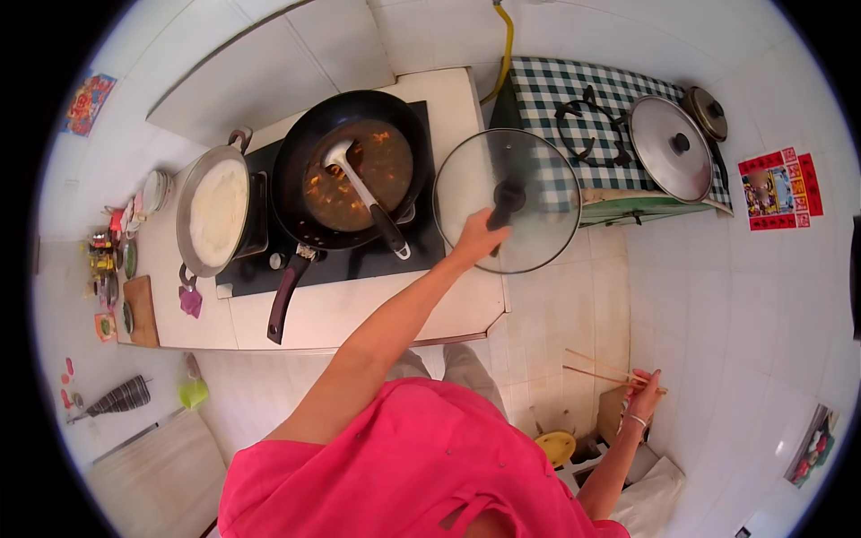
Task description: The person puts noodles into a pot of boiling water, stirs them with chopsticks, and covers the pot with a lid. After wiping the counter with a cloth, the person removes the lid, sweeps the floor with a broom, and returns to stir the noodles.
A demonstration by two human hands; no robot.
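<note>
My left hand (pixel 482 237) grips the black handle of a glass lid (pixel 547 229), which is to the right of the stove. Out to the lower right, my right hand (pixel 642 396) holds a pair of wooden chopsticks (pixel 599 368), their tips pointing left and spread apart. A black wok (pixel 289 193) with brown broth and orange bits sits on the stove. A ladle (pixel 361 190) with a black handle rests in it, its bowl in the broth. Left of the wok is a two-handled pan (pixel 218 213) filled with something pale.
A checkered cloth (pixel 543 85) covers a green cabinet at the upper right, bearing a metal lid (pixel 671 148), a burner grate (pixel 592 128) and a small lidded pot (pixel 705 113). Bowls (pixel 156 191), jars and a wooden board (pixel 141 310) stand on the left counter.
</note>
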